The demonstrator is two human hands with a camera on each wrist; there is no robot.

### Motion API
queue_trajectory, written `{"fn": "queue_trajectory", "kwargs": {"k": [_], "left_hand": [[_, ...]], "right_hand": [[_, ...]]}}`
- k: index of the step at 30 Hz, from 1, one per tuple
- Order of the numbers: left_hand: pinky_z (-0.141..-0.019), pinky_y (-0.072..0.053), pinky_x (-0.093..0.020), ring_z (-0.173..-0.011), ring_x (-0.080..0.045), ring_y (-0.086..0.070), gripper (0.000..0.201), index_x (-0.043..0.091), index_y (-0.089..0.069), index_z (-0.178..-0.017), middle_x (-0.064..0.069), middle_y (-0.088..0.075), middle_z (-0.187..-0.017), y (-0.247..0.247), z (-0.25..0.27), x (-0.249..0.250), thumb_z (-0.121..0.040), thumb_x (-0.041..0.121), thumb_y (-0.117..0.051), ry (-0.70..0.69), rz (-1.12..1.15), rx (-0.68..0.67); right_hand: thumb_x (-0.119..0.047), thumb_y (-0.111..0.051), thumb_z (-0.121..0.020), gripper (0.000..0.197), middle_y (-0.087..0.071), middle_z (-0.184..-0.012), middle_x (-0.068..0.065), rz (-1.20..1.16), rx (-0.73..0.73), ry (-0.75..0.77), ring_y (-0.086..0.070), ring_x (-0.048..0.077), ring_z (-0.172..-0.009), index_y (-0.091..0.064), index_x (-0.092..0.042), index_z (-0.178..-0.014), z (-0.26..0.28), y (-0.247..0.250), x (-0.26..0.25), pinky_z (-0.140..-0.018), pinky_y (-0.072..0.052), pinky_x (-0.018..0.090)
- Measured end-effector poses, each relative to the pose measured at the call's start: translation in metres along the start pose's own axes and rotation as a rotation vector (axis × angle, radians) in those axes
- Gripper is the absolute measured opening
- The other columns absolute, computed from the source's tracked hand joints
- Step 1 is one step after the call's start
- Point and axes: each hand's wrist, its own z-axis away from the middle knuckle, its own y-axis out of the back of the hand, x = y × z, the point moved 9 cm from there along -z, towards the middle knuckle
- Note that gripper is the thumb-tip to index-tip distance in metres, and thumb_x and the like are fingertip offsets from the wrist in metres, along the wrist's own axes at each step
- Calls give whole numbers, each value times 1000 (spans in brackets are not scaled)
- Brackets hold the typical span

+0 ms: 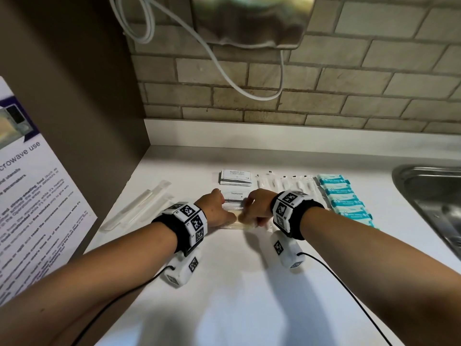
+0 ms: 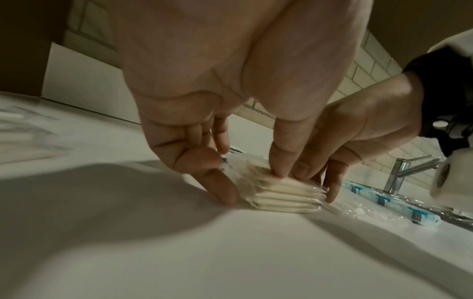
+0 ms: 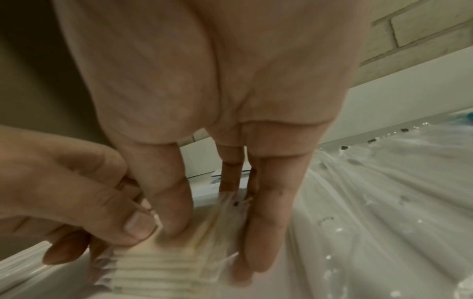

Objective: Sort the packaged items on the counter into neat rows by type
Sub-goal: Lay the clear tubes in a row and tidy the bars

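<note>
We count most rows done: teal packets [image 1: 349, 201] right of frame, shampoo sachets [image 1: 235, 177] above. Left hand [image 1: 215, 208] and right hand [image 1: 258, 204] both grip the cream packet stack [image 2: 284, 197], squaring it; clear sleeves [image 1: 139, 204] at left look unsorted.

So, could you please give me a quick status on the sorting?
Both hands, left and right, pinching the cream packet stack square on the counter. Nothing in the way.

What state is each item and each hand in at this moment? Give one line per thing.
stack of cream packets: on the counter, squared up between both hands
left hand: grip on the stack's left end
right hand: grip on its right end
teal packets: in a neat row
shampoo sachets: stacked
toothpaste sachet: lying flat
</note>
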Motion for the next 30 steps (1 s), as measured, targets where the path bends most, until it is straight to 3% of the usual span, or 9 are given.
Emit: {"fn": "queue_trajectory", "kwargs": {"k": [3,6,9,15,19,22,24,26,30], "left_hand": [[-88,-49,-32,-102,-21,-60,50,19,-45,-108,-1,-62,-111,1,1,-1,-71,37,-74,0,-12,3],[-83,-46,-29,-102,-20,-59,52,19,-46,-111,-1,-61,-112,1,2,-3,-72,40,-74,6,-16,-3],[-81,-44,-28,-98,-19,-57,53,19,-45,-111,0,-60,-110,3,3,-2,-73,42,-74,1,-32,-5],[-88,-47,-30,-103,-18,-60,54,23,-44,-104,3,-62,-112,9,2,-6,-71,47,-78,-26,12,1],[-79,-45,-29,-91,-17,-59,46,21,-48,-107,2,-62,-101,35,7,-7,-78,44,-75,-41,79,80],[-68,-45,-25,-80,-15,-58,22,17,-58,-108,-1,-63,-99,74,17,-10,-89,24,-67,-109,192,161],[-70,-42,-22,-82,-15,-58,14,18,-65,-103,-2,-66,-104,103,24,-16,-93,13,-57,-152,145,256],[-74,-41,-20,-84,-13,-60,21,23,-70,-96,4,-67,-104,125,30,-31,-94,11,-52,-135,52,327],[-80,-42,-21,-91,-10,-59,23,26,-73,-99,9,-67,-110,132,38,-63,-92,11,-58,-59,-190,256]], "right_hand": [[-15,-69,-70,16,-63,-61,7,28,-3,-7,-58,22,-57,-59,-14,-83,-1,-2,-2,-61,-54,30],[-24,-69,-68,17,-67,-73,7,123,8,-11,-59,20,-61,-64,-17,-84,-3,-2,-3,-67,-57,32],[-34,-74,-71,28,-65,-82,2,196,37,-6,-60,19,-68,-63,-17,-90,-2,5,-7,-57,-50,23],[-42,-76,-74,51,-63,-119,3,300,83,30,-59,21,-107,-62,-15,-116,3,15,-14,-79,-44,25],[-38,-69,-79,47,-62,-118,5,319,157,101,-59,24,-112,-62,-13,-118,11,27,-28,-90,-50,29],[-38,-65,-82,44,-62,-120,1,308,223,205,-57,22,-114,-61,-17,-120,10,31,-55,-90,-46,29],[-38,-65,-82,42,-63,-120,-2,297,225,274,-57,20,-113,-59,-21,-119,9,21,-78,-88,-45,28],[-37,-63,-81,40,-64,-117,-1,312,207,354,-59,20,-110,-58,-22,-118,11,0,-108,-87,-48,29],[-38,-60,-85,41,-63,-115,6,454,104,456,-60,25,-105,-59,-14,-117,14,-65,-156,-79,-50,30]]}}
